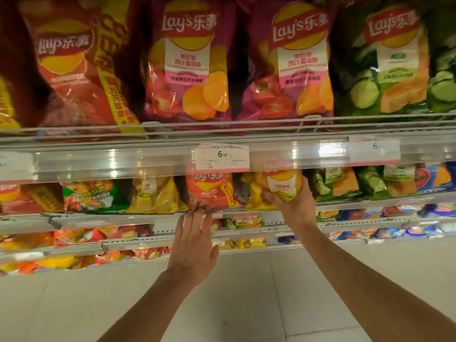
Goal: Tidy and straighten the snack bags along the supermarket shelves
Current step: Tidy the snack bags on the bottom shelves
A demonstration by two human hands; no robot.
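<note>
The right hand's fingers curl around a yellow bag just under the price tag. The left hand's fingers spread straight, tips at the red bag's bottom edge, left of the yellow bag.

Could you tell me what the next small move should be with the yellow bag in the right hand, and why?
Probably ease the yellow bag back upright into its row: the right hand grips its lower part at the shelf front, while the left hand is open just under the red bag.
</note>
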